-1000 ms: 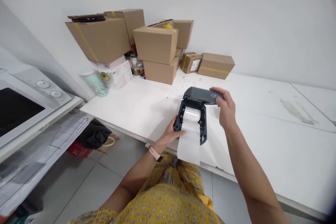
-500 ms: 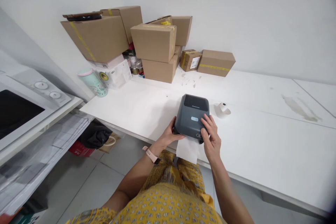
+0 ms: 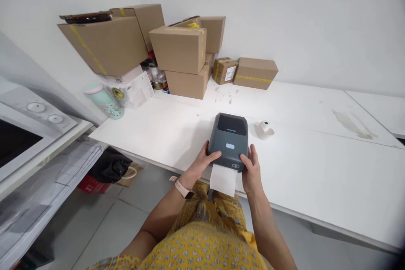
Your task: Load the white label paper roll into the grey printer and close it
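A dark grey label printer (image 3: 230, 137) rests near the front edge of the white table (image 3: 303, 168). White label paper (image 3: 223, 179) sticks out of its front and hangs past the table edge. My left hand (image 3: 202, 161) grips the printer's left side, thumb on its top front and fingers down the side. At the front right corner, my right hand (image 3: 252, 168) holds the printer with the thumb on top and the fingers along the side. A small white paper roll (image 3: 265, 130) with a loose curled end lies to the right of the printer.
Stacked cardboard boxes (image 3: 177, 48) stand at the back left, with two smaller boxes (image 3: 255, 74) beside them. A mint green tumbler (image 3: 104, 101) leans near a white box (image 3: 134, 93). At far left, a microwave (image 3: 41, 114) sits on a shelf.
My right hand has moved from the printer's top right to its front right corner and side. My left thumb has come up onto the top. The view has shifted slightly.
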`<state>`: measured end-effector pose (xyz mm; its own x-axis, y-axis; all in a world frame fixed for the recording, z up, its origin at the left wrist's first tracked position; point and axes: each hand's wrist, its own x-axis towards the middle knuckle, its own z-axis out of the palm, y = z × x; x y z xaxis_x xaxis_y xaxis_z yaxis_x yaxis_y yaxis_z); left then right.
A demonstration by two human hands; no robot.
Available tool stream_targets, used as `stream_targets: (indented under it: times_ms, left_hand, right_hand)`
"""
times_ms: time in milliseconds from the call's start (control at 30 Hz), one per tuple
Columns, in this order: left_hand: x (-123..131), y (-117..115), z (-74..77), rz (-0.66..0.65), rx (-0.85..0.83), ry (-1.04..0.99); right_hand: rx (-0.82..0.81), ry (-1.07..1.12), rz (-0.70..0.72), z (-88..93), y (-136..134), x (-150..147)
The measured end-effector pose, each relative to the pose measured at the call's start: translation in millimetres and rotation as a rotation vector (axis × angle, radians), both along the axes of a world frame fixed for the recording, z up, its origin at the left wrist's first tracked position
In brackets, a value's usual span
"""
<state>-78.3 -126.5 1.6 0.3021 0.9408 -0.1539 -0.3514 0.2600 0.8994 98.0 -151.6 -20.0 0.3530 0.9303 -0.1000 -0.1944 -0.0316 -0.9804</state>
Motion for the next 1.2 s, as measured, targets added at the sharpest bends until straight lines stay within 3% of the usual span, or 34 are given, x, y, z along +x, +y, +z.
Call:
stream_targets:
  times_ms: [100, 267, 433, 567, 733, 1033, 1200]
  left_hand:
    - [-12.7, 13.8, 18.9, -0.175, -0.027, 0.094]
    - [-31.6, 55.5, 43.3, -0.549, -0.239, 0.475]
    - [-25.6, 75.1, 45.7, -0.756, -0.255, 0.584]
    - [-22.2, 75.3, 42.7, -0.73, -0.2, 0.608]
    - [-21.7, 72.3, 36.8, -0.685, -0.166, 0.566]
    - [-17.0, 61.9, 30.6, -0.519, -0.079, 0.407]
    - [-16.5, 49.9, 33.4, -0.438, -0.059, 0.335]
  right_hand:
    - [-0.144, 0.142, 0.272, 18.1, 2.6, 15.5]
    - [-0.495, 0.028, 0.66, 56.1, 21.2, 53.5]
    - [-0.662, -0.03, 0.797, 66.7, 39.9, 62.4]
    - [-0.636, -0.084, 0.749, 62.2, 40.5, 56.8]
    - [-0.457, -0.002, 0.641, 55.1, 27.3, 45.0]
    - [-0.285, 0.161, 0.289, 24.3, 10.9, 22.1]
    - [-0.183, 0.084, 0.277, 20.0, 10.1, 17.5]
